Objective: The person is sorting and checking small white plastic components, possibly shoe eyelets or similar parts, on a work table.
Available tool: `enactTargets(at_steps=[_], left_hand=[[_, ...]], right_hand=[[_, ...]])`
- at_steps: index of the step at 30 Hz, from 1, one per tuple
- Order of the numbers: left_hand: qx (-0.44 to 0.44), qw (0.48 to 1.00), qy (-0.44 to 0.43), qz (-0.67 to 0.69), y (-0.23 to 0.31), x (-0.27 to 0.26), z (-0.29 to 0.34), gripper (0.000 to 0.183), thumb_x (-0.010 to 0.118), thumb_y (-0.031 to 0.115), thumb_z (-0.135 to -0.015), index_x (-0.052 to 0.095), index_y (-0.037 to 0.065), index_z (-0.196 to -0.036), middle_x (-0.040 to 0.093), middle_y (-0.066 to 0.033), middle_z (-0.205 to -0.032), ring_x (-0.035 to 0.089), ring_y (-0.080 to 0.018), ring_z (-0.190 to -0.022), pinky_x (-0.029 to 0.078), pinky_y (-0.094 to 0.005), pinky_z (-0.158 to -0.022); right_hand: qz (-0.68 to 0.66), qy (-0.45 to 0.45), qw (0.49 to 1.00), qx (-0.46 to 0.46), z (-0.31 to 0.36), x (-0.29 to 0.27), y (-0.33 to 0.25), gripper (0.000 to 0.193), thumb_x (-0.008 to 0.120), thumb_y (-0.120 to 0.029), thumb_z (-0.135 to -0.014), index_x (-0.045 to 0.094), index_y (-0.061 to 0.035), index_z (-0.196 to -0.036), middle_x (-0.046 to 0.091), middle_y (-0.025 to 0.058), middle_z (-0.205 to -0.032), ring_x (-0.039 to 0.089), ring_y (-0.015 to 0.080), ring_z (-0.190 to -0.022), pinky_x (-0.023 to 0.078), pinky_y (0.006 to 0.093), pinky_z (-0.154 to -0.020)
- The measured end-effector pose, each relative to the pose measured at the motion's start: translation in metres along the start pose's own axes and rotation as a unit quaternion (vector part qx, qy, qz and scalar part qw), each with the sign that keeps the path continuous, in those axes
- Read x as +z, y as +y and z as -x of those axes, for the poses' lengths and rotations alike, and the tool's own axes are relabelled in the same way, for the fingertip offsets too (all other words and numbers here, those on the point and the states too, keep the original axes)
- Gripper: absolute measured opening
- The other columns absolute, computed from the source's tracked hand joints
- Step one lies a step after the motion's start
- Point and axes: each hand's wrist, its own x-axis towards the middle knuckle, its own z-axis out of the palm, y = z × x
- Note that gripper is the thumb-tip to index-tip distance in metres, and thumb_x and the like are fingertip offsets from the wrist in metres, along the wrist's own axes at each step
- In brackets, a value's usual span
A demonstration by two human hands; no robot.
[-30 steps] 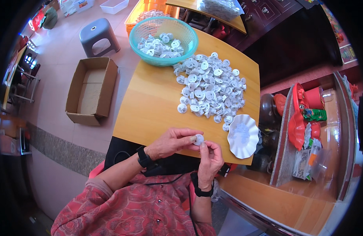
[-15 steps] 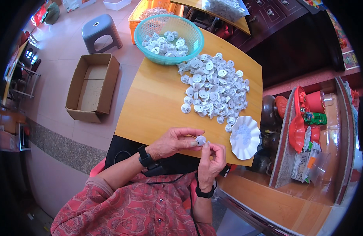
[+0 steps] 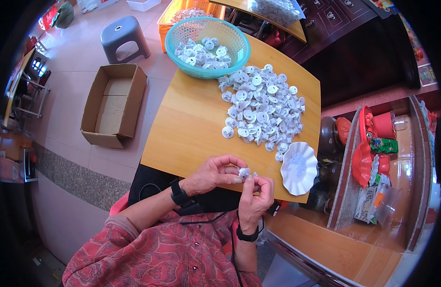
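In front of me, over the near edge of the table, my left hand (image 3: 210, 175) pinches a small white round plastic part (image 3: 244, 172) between thumb and fingers. My right hand (image 3: 255, 201) has its thumb and forefinger closed right against that part. A tiny pale piece (image 3: 256, 174) shows by the right fingertips; its kind is too small to tell. Ahead lies a heap of similar white round parts (image 3: 263, 107), some with dark slots in their faces. To the right of my hands, a white scalloped dish (image 3: 309, 181) holds many tiny bluish clear pieces.
More white parts fill a turquoise plastic basket (image 3: 172, 51) on the far left of the wooden table (image 3: 177, 124). An orange crate (image 3: 164, 29) stands beyond it. On the floor are a cardboard box (image 3: 89, 110) and a grey stool (image 3: 134, 34). A cluttered shelf (image 3: 345, 205) is at right.
The white part has turned slightly in my left fingers, and the tiny pale piece now shows by my right fingertips. Both hands stay in nearly the same place. The view shifts a little.
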Motion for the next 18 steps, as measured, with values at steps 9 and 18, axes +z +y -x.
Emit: enactTargets(at_steps=[9, 18], left_hand=[[0.011, 1.0, 0.001, 0.013, 0.0013, 0.0024, 0.0003, 0.034, 0.07, -0.002, -0.088, 0.058, 0.002, -0.119, 0.055, -0.0092, -0.133, 0.059, -0.018, -0.12, 0.049, -0.0328, -0.104], [0.014, 1.0, 0.001, 0.019, 0.0006, 0.0021, 0.0004, 0.032, 0.07, -0.003, -0.087, 0.058, 0.002, -0.116, 0.055, -0.0095, -0.131, 0.058, -0.0186, -0.12, 0.048, -0.033, -0.105]], right_hand=[[-0.004, 0.017, 1.0, -0.02, 0.0009, 0.0001, 0.0023, 0.014, 0.069, -0.006, -0.087, 0.057, -0.0009, -0.083, 0.057, 0.0072, -0.08, 0.051, 0.0148, -0.059, 0.043, 0.0288, -0.054], [-0.015, 0.006, 0.999, -0.029, 0.0021, 0.001, -0.0011, 0.014, 0.069, -0.007, -0.088, 0.057, -0.001, -0.083, 0.057, 0.0075, -0.08, 0.052, 0.0147, -0.06, 0.043, 0.0285, -0.054]])
